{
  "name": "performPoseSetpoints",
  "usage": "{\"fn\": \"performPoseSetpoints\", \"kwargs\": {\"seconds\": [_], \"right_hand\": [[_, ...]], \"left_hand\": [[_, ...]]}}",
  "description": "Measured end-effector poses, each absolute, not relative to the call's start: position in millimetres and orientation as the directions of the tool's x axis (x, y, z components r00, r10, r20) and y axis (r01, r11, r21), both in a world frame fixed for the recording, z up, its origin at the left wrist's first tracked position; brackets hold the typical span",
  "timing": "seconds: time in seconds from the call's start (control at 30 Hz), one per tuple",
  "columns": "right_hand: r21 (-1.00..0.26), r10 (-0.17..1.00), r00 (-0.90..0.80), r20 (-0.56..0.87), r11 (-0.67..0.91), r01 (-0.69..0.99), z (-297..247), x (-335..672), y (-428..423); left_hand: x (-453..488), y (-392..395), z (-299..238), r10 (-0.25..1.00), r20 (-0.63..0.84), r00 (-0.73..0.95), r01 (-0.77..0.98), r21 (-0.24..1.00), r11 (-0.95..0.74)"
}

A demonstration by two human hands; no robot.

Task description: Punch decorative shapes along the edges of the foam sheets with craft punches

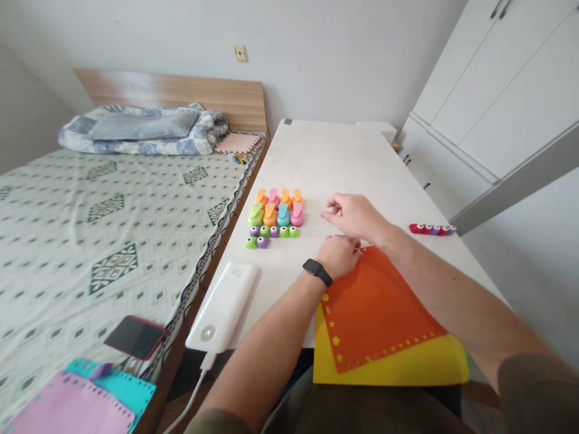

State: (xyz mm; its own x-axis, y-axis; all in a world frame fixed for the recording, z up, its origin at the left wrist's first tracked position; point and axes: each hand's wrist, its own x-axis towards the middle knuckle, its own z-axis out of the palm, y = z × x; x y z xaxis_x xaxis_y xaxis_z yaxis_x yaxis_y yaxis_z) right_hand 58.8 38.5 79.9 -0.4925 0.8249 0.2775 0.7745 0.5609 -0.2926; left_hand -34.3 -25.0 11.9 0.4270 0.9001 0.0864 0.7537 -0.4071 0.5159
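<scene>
Orange sheet (384, 307): at the near side of the counter (335, 154), slanted on top of a yellow sheet (393, 369), with small cut-outs, a star among them, along its left and near edges
Yellow sheet: reaches past the counter's near edge, above the person's lap
Left hand (341, 256): at the orange sheet's far left corner, fingers bent and partly hidden; cannot tell if they are clamped on it
Left wrist: black watch (317, 272)
Right hand (350, 214): just beyond the left, fingers curled, thumb near the forefinger; cannot tell if anything is pinched there
Large punches (277, 208): left of the right hand, two rows of four in orange, pink, green and blue
Small punches (274, 232): just nearer, green and purple, five in a row and two before them
Red and purple row (433, 229): by the counter's right edge
Power bank (224, 306): white, at the counter's near left, cable (192, 398) plugged in
Bed (154, 199): on the left, bearing a phone (136, 336), a pink sheet (72, 407) and a turquoise sheet (131, 392)
</scene>
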Motion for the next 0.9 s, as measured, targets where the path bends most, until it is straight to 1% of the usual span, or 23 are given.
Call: {"fn": "performPoseSetpoints", "kwargs": {"seconds": [0.07, 0.13, 0.23, 0.3, 0.43, 0.53, 0.63, 0.7, 0.77, 0.83, 0.9], "right_hand": [[-0.315, 0.878, -0.403, 0.258, 0.471, 0.824, 74.9, 101.0, 53.6], [-0.310, 0.928, -0.293, 0.231, 0.356, 0.882, 69.9, 147.4, 69.1], [-0.231, 0.976, -0.143, 0.166, 0.179, 0.956, 62.4, 217.6, 87.4], [-0.146, 0.987, -0.111, 0.113, 0.127, 0.981, 56.1, 258.0, 92.9], [0.013, 0.977, -0.215, 0.006, 0.215, 0.976, 37.9, 308.0, 88.8], [0.109, 0.959, -0.282, 0.001, 0.280, 0.954, 23.6, 319.3, 82.6], [0.142, 0.951, -0.308, 0.030, 0.301, 0.943, 16.3, 317.7, 79.5], [0.128, 0.941, -0.330, 0.069, 0.320, 0.939, 17.6, 311.8, 76.9], [0.080, 0.930, -0.345, 0.127, 0.337, 0.938, 23.8, 301.3, 71.1], [-0.028, 0.923, -0.334, 0.189, 0.345, 0.938, 33.7, 285.7, 61.1], [-0.210, 0.925, -0.319, 0.205, 0.360, 0.909, 44.6, 265.6, 48.3]], "left_hand": [[-34.6, -22.6, 8.8, 0.882, 0.136, 0.451, 0.749, 0.480, -0.457], [-35.1, -21.2, 6.2, 0.874, 0.158, 0.459, 0.745, 0.467, -0.476], [-35.4, -20.6, 4.1, 0.873, 0.168, 0.459, 0.740, 0.471, -0.480], [-35.1, -20.6, 3.2, 0.871, 0.172, 0.460, 0.734, 0.478, -0.481], [-33.9, -19.8, 2.0, 0.873, 0.177, 0.454, 0.724, 0.497, -0.478], [-33.8, -19.2, 1.7, 0.875, 0.173, 0.451, 0.720, 0.510, -0.472], [-34.3, -19.0, 0.9, 0.876, 0.170, 0.451, 0.718, 0.514, -0.470], [-34.7, -18.9, -0.2, 0.877, 0.170, 0.450, 0.716, 0.518, -0.468], [-35.0, -18.6, -1.4, 0.877, 0.174, 0.448, 0.709, 0.527, -0.467], [-35.1, -18.3, -1.9, 0.876, 0.181, 0.446, 0.698, 0.542, -0.467], [-35.1, -18.0, -1.6, 0.877, 0.186, 0.444, 0.686, 0.559, -0.466]]}}
